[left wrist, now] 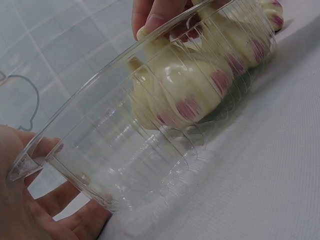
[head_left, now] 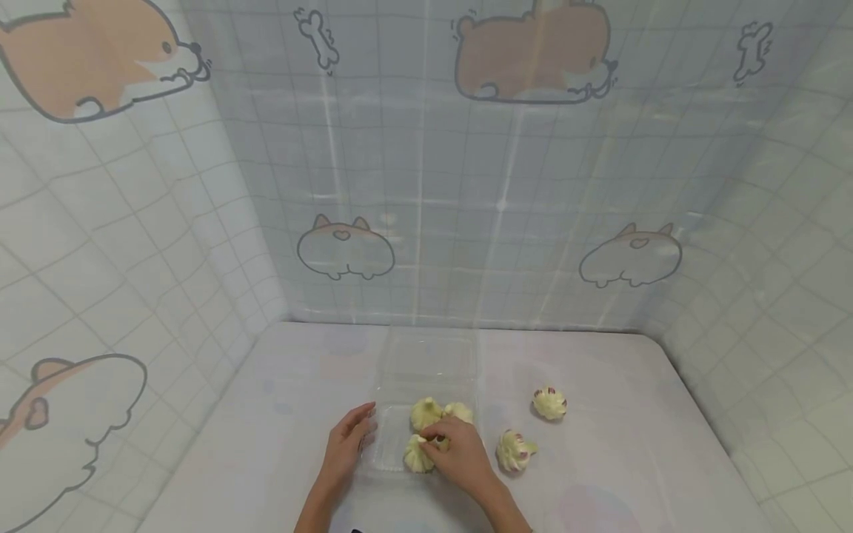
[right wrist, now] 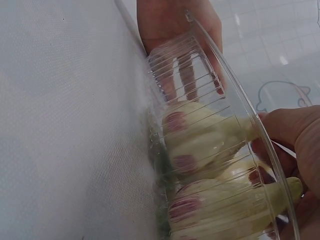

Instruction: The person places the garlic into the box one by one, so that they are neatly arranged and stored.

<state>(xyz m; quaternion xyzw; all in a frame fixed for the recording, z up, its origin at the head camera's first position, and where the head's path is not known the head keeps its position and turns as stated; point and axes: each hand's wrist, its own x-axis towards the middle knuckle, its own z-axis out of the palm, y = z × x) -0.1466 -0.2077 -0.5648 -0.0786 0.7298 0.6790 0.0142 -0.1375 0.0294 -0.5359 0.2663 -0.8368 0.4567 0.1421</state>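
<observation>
A hinged clear plastic container [head_left: 393, 437] lies on the table with its lid [head_left: 429, 355] folded back. Several pale garlic bulbs [head_left: 426, 413] with purple patches are in its base, grouped toward the right side. My right hand [head_left: 461, 453] pinches the stem of the front-left garlic bulb [left wrist: 187, 92] between thumb and fingers, and the bulb is inside the container. Another garlic bulb [right wrist: 215, 205] stands beside it, partly behind that hand in the head view. At the container's left wall, my left hand [head_left: 345, 444] touches the plastic with extended fingers [right wrist: 187, 75].
Two more garlic bulbs lie on the table right of the container: one nearer [head_left: 515, 451], one farther back [head_left: 549, 403]. Curtain-like walls [head_left: 420, 163] with a grid and cartoon dogs enclose the pale tabletop [head_left: 600, 444] at the back and both sides.
</observation>
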